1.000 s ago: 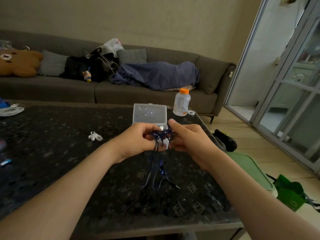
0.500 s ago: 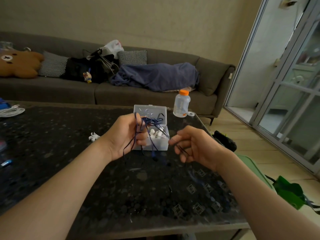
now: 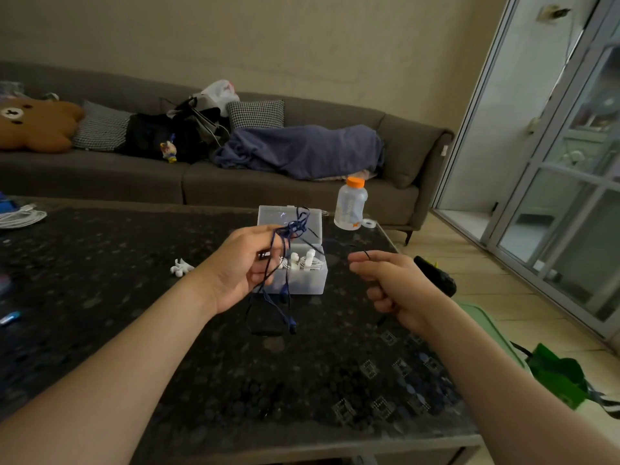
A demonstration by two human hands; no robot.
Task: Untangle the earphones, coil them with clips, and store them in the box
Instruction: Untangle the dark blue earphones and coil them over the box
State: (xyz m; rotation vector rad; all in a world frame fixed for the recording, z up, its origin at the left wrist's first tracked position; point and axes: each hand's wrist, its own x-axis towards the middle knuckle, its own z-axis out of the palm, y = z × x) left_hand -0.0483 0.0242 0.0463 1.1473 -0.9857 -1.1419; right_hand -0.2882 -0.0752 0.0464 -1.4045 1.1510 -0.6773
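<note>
While the clear box sits open on the dark table with white earphones bundled inside, the blue earphones hang knotted before it, pinched in the left hand. One strand runs to the right hand, whose fingers curl round it. A white clip lies left of the box; an orange-capped bottle stands behind, to its right.
</note>
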